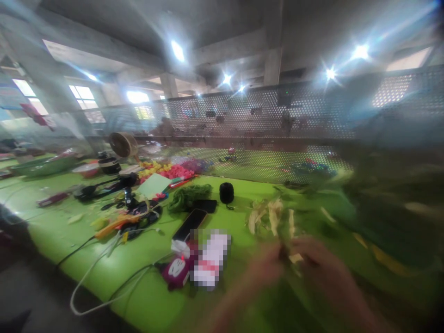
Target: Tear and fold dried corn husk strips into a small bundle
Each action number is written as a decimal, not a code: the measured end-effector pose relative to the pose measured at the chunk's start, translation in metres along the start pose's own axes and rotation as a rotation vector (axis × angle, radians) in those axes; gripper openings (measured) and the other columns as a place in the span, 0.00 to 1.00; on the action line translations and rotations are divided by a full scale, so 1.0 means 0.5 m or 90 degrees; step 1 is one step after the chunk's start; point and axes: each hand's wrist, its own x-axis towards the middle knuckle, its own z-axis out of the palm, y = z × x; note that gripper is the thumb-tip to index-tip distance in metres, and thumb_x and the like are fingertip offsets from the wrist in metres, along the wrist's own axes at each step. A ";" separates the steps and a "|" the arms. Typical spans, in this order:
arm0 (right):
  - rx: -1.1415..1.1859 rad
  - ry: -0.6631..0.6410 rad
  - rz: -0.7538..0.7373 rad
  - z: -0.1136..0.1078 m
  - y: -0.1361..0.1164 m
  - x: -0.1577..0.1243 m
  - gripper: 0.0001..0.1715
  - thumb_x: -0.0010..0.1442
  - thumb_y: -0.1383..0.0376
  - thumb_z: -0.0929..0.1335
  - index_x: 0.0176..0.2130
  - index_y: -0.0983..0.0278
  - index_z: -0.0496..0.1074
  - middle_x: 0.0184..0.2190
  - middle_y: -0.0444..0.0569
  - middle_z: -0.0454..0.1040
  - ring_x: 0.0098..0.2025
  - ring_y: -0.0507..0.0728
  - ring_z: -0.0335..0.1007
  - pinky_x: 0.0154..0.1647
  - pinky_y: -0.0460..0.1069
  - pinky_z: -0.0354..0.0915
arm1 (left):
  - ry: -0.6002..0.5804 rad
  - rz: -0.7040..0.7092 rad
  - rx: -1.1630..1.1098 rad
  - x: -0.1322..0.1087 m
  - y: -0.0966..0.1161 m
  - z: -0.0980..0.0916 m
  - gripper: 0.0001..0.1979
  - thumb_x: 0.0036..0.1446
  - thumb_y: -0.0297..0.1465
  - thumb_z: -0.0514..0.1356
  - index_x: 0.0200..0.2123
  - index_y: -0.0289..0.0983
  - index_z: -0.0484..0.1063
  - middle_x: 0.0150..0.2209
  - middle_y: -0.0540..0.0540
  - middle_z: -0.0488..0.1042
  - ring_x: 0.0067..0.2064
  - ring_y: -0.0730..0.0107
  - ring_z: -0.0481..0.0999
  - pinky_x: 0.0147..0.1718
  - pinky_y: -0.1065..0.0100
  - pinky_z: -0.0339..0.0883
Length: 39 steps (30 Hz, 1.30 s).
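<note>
My left hand [268,263] and my right hand [314,254] meet close together over the right part of the green table [145,300], both blurred by motion. Between them shows a small pale yellow piece [296,258], pinched in the fingers of my right hand. The left fingers look closed against it, but what they grip is smeared. Just beyond the hands lie several pale, dry, husk-like strips [274,216]. A black ball of yarn [226,193] sits farther back.
To the left lie a dark phone [190,224], a pixelated phone-like object [211,259], a purple pouch [178,273], white cables and an orange-handled tool [116,224]. Green yarn [189,198] and pink pieces [173,171] lie behind. A perforated metal screen [249,115] rises at the back; a dark green bulk [395,203] stands right.
</note>
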 end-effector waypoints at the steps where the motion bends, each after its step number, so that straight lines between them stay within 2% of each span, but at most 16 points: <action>1: -0.014 -0.026 0.021 0.002 0.003 -0.001 0.10 0.58 0.58 0.66 0.33 0.56 0.78 0.43 0.48 0.80 0.46 0.60 0.75 0.47 0.52 0.68 | -0.018 0.016 0.019 -0.003 0.005 -0.001 0.11 0.49 0.25 0.55 0.34 0.36 0.75 0.29 0.48 0.72 0.29 0.70 0.66 0.29 0.70 0.57; 4: -0.050 -0.086 0.100 0.010 0.009 -0.001 0.12 0.61 0.56 0.64 0.34 0.57 0.75 0.37 0.47 0.80 0.38 0.59 0.76 0.39 0.50 0.68 | -0.039 -0.015 0.082 -0.007 0.020 -0.004 0.09 0.48 0.27 0.55 0.29 0.36 0.76 0.25 0.47 0.71 0.26 0.69 0.66 0.27 0.69 0.57; 6: -0.069 -0.075 0.131 0.012 0.010 0.000 0.13 0.61 0.56 0.63 0.34 0.58 0.74 0.33 0.45 0.80 0.34 0.58 0.75 0.36 0.50 0.67 | -0.029 -0.039 0.086 -0.005 0.024 -0.005 0.08 0.48 0.29 0.56 0.27 0.35 0.76 0.23 0.47 0.71 0.25 0.68 0.66 0.26 0.68 0.57; 9: -0.082 -0.025 0.162 0.011 0.008 0.000 0.13 0.61 0.55 0.63 0.35 0.58 0.73 0.31 0.45 0.79 0.32 0.58 0.75 0.33 0.49 0.66 | -0.008 -0.043 -0.012 0.004 0.016 -0.001 0.10 0.47 0.30 0.58 0.33 0.35 0.78 0.28 0.46 0.75 0.29 0.67 0.69 0.27 0.69 0.60; 14: -0.073 0.062 0.180 0.012 0.005 -0.004 0.14 0.59 0.53 0.64 0.37 0.58 0.74 0.33 0.47 0.80 0.33 0.59 0.76 0.33 0.50 0.67 | -0.010 -0.067 -0.244 0.015 -0.004 0.022 0.13 0.47 0.31 0.60 0.37 0.33 0.78 0.35 0.43 0.78 0.36 0.64 0.73 0.36 0.66 0.66; 16: -0.076 0.072 0.182 0.015 0.006 -0.005 0.15 0.59 0.53 0.64 0.37 0.58 0.73 0.33 0.47 0.80 0.34 0.60 0.76 0.35 0.51 0.68 | -0.005 -0.074 -0.302 0.015 -0.007 0.029 0.13 0.47 0.32 0.61 0.37 0.33 0.78 0.34 0.43 0.78 0.36 0.64 0.74 0.39 0.65 0.67; 20: -0.060 0.088 0.192 0.012 -0.003 -0.003 0.13 0.58 0.53 0.66 0.35 0.57 0.74 0.33 0.47 0.80 0.34 0.60 0.75 0.36 0.52 0.68 | 0.036 -0.073 -0.326 0.016 -0.007 0.030 0.08 0.45 0.29 0.61 0.31 0.33 0.76 0.30 0.44 0.77 0.34 0.65 0.73 0.39 0.63 0.67; 22: -0.034 0.139 0.190 0.002 -0.016 0.000 0.14 0.55 0.53 0.67 0.38 0.57 0.74 0.36 0.48 0.80 0.33 0.59 0.74 0.35 0.52 0.69 | 0.054 -0.082 -0.339 0.018 -0.008 0.024 0.07 0.45 0.27 0.60 0.30 0.33 0.75 0.29 0.45 0.76 0.33 0.66 0.73 0.38 0.63 0.67; 24: -0.005 0.242 0.189 -0.012 -0.031 0.003 0.17 0.53 0.54 0.68 0.41 0.58 0.73 0.40 0.49 0.79 0.32 0.58 0.74 0.33 0.51 0.69 | 0.074 -0.093 -0.347 0.020 -0.009 0.014 0.07 0.44 0.27 0.59 0.29 0.33 0.75 0.29 0.46 0.75 0.33 0.67 0.72 0.37 0.64 0.67; 26: 0.019 0.328 0.214 -0.025 -0.041 0.007 0.16 0.52 0.54 0.69 0.39 0.58 0.72 0.37 0.48 0.78 0.29 0.57 0.73 0.29 0.50 0.68 | 0.091 -0.103 -0.355 0.022 -0.010 0.005 0.07 0.44 0.28 0.59 0.29 0.33 0.74 0.28 0.47 0.74 0.32 0.68 0.72 0.36 0.65 0.66; 27: 0.031 0.339 0.238 -0.030 -0.044 0.010 0.14 0.51 0.53 0.69 0.36 0.59 0.72 0.32 0.48 0.77 0.27 0.56 0.71 0.27 0.50 0.68 | 0.097 -0.109 -0.361 0.023 -0.011 0.001 0.06 0.44 0.29 0.59 0.29 0.33 0.73 0.28 0.47 0.73 0.32 0.69 0.71 0.36 0.66 0.65; 30: 0.092 0.259 0.298 -0.035 -0.046 0.020 0.14 0.48 0.51 0.70 0.29 0.58 0.74 0.22 0.45 0.75 0.23 0.57 0.69 0.22 0.50 0.66 | 0.098 -0.124 -0.365 0.026 -0.014 -0.004 0.08 0.46 0.31 0.61 0.30 0.33 0.73 0.28 0.48 0.73 0.31 0.70 0.71 0.36 0.68 0.64; 33: 0.155 0.202 0.288 -0.034 -0.050 0.027 0.16 0.48 0.49 0.68 0.27 0.57 0.76 0.18 0.44 0.73 0.22 0.59 0.69 0.23 0.51 0.67 | 0.082 -0.103 -0.351 0.028 -0.021 0.001 0.07 0.46 0.30 0.61 0.30 0.33 0.73 0.28 0.48 0.73 0.31 0.71 0.70 0.35 0.69 0.63; 36: 0.168 0.193 0.267 -0.034 -0.060 0.027 0.17 0.49 0.48 0.67 0.24 0.57 0.76 0.20 0.46 0.76 0.25 0.59 0.72 0.27 0.51 0.69 | 0.086 -0.102 -0.300 0.029 -0.029 0.010 0.06 0.46 0.29 0.61 0.29 0.33 0.73 0.28 0.47 0.73 0.31 0.69 0.70 0.33 0.69 0.63; 39: 0.146 0.140 0.272 -0.031 -0.063 0.023 0.14 0.47 0.50 0.70 0.26 0.57 0.77 0.26 0.46 0.80 0.27 0.59 0.74 0.29 0.50 0.70 | 0.104 -0.091 -0.234 0.025 -0.030 0.016 0.06 0.48 0.29 0.61 0.32 0.34 0.74 0.30 0.47 0.74 0.33 0.68 0.71 0.32 0.69 0.62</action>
